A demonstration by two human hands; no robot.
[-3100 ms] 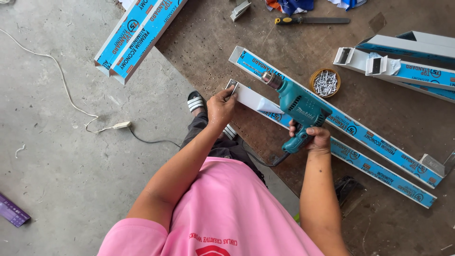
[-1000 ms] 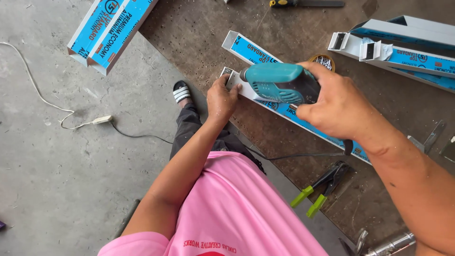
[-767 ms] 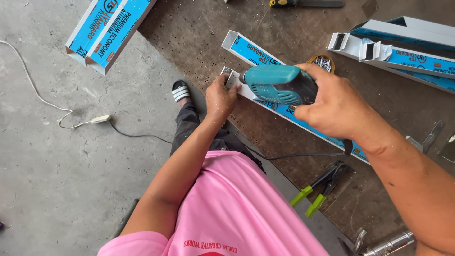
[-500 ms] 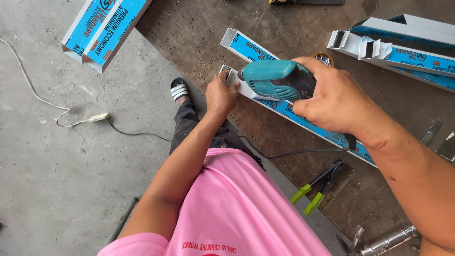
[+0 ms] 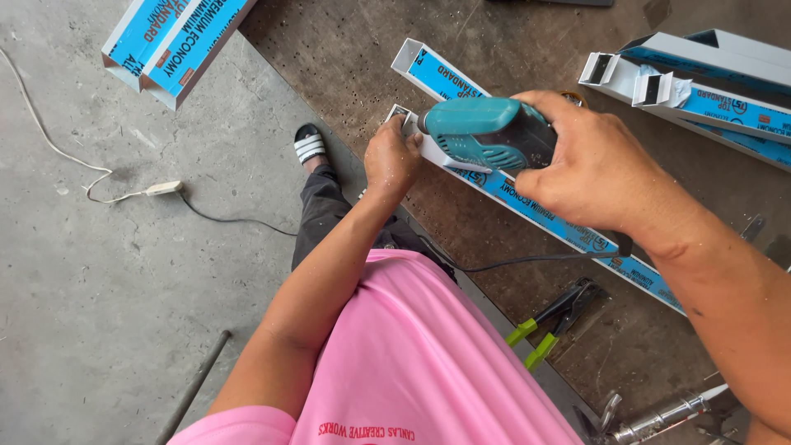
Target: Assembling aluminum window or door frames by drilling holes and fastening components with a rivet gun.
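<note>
Teal electric drill sat in the right hand, fingers wrapped tight round its body, nose aimed at the near end of a white aluminium profile lying on the brown workbench. The left hand was clamped over that end, fingers curled and pressing, seemingly to keep the profile from shifting under the bit. Its black cord trailed back across the bench. Green-handled pliers lay near the bench edge, well apart from both hands.
</note>
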